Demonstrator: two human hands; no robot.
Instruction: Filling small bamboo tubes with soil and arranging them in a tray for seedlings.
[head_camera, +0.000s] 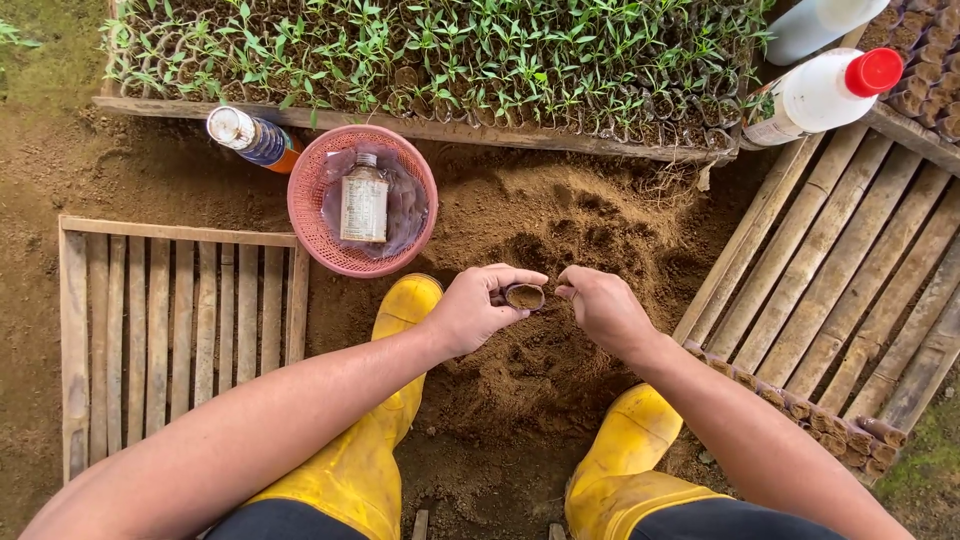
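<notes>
My left hand (478, 308) grips a small brown leaf-rolled pot (524, 296) filled with soil, held above a heap of loose brown soil (560, 230). My right hand (603, 306) is beside the pot on its right, fingers pinched together near its rim; whether they hold a pinch of soil is hidden. Both hands hover between my two yellow rubber boots (400, 400) (625, 460).
A pink plastic basket (310, 215) with a small bottle (364, 204) sits at upper left, another bottle (250, 136) beside it. Seedling bed (440, 50) along the top. Wooden slat tray (170, 330) left, bamboo tray (860, 260) right with a row of filled pots (810, 408). Two white bottles (820, 92) at top right.
</notes>
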